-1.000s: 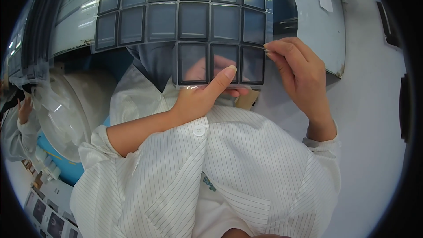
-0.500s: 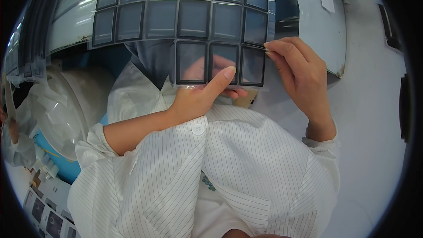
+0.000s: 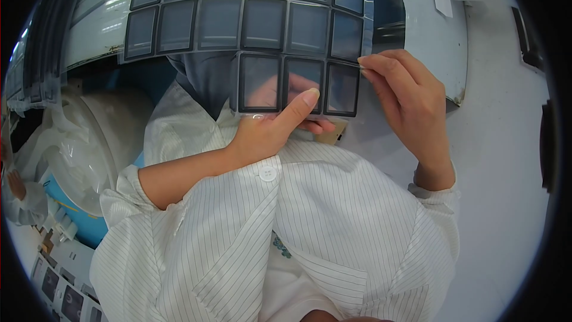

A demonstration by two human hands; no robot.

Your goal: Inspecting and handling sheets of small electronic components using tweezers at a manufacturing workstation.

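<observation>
A clear plastic sheet [image 3: 238, 55] with rows of black-framed rectangular windows spreads in front of me at the top of the head view. Its near part is a narrower row that hangs toward me. My left hand [image 3: 271, 128] is closed on the lower edge of this row, thumb on top and fingers showing through from beneath. At the sheet's right edge, my right hand [image 3: 411, 95] pinches a corner between thumb and fingertips, just where the near row meets the row behind it.
On the left stands a pale round bin [image 3: 110, 143] lined with clear plastic. Beyond it shows a co-worker's hand [image 3: 16, 185]. Dark-framed sheets [image 3: 44, 42] hang at the far left. A white cabinet [image 3: 438, 53] stands at right; printed cards [image 3: 65, 298] lie lower left.
My hands and the sheet have barely moved. At the far left, the co-worker's hand and the plastic near it have shifted slightly.
</observation>
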